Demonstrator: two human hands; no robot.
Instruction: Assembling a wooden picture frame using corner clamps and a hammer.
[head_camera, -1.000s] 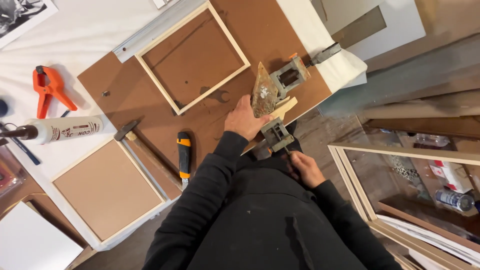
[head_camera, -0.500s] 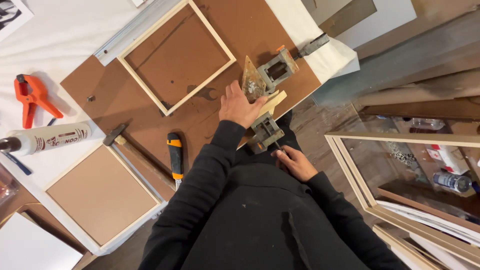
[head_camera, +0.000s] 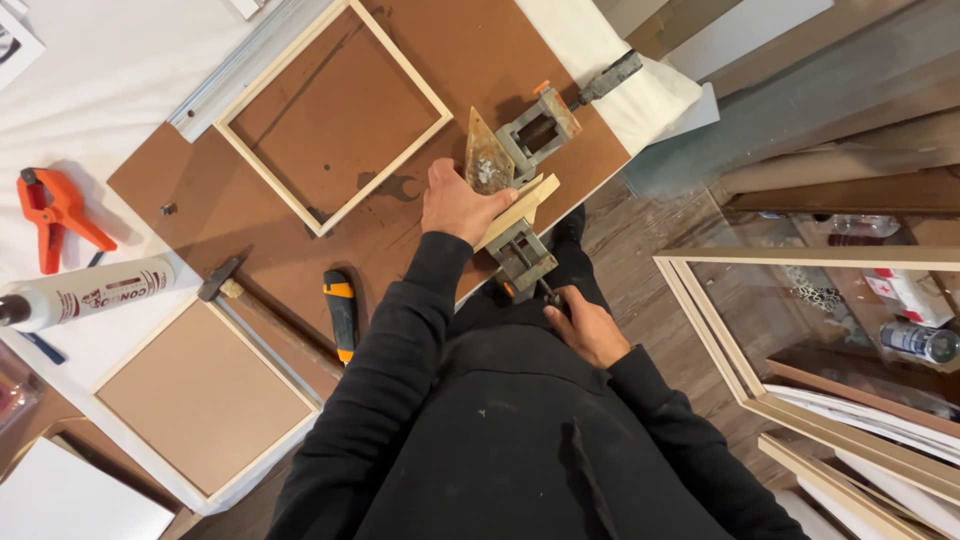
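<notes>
A grey metal corner clamp (head_camera: 530, 135) sits at the edge of the brown board (head_camera: 300, 210). My left hand (head_camera: 458, 200) presses down on a pale wooden moulding strip (head_camera: 520, 205) lying in the clamp's nearer jaw (head_camera: 522, 255). My right hand (head_camera: 588, 325) is below the table edge, fingers closed on the clamp's screw handle (head_camera: 548, 292). A triangular, stained clamp plate (head_camera: 486, 160) stands just past my left fingers.
A square pale wooden frame (head_camera: 333, 112) lies on the board. A hammer (head_camera: 240, 295), an orange-and-black handled tool (head_camera: 341, 312), a glue tube (head_camera: 85, 290), an orange spring clamp (head_camera: 55, 215) and a backed frame (head_camera: 200, 400) lie to the left. Larger frames (head_camera: 800, 400) lean at right.
My view has shifted, so everything sits lower and further left in the frame. Both hands stay at the corner clamp; the right hand has moved slightly on the screw handle.
</notes>
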